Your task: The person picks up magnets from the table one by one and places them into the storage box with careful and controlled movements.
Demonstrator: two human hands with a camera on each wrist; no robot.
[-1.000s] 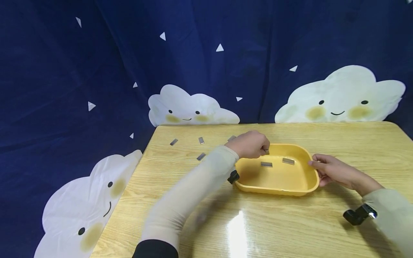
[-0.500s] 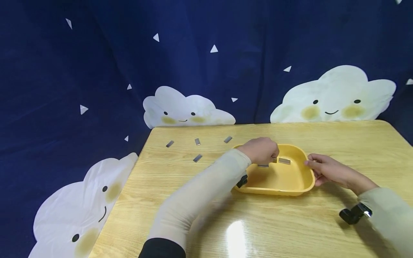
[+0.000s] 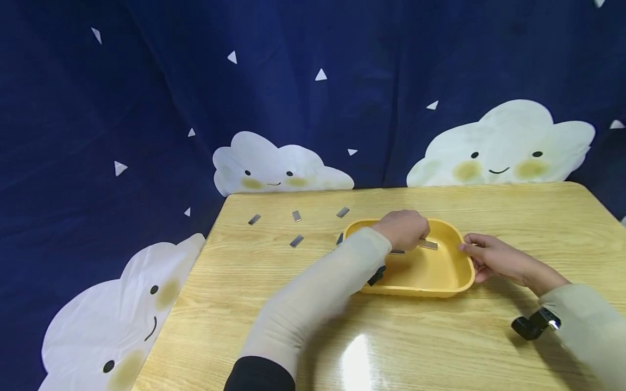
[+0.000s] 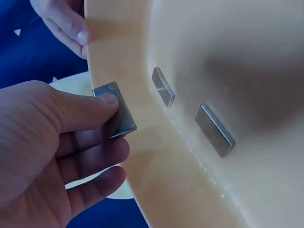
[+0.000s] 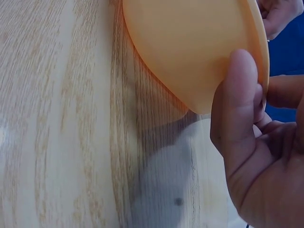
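Note:
In the head view my left hand [image 3: 403,229] is over a yellow plastic tray [image 3: 440,274]. Its thumb and fingers pinch a small flat silver metal block [image 4: 122,116], seen clearly in the left wrist view, just above the tray's far wall. Two similar metal blocks, a farther one [image 4: 163,87] and a nearer one [image 4: 215,130], lie apart on the tray floor close to that wall. My right hand [image 3: 496,258] grips the tray's right end, with the thumb and fingers on either side of the rim in the right wrist view.
Several more metal blocks lie scattered on the wooden table [image 3: 254,260] left of the tray, among them a far-left block [image 3: 254,219] and one near the back [image 3: 343,212]. Another block [image 3: 339,238] is close to the tray's left rim. A dark blue curtain [image 3: 293,81] hangs behind.
My left hand has moved right with the metal block, from the tray's left rear rim to over its middle. My right hand keeps its grip on the tray.

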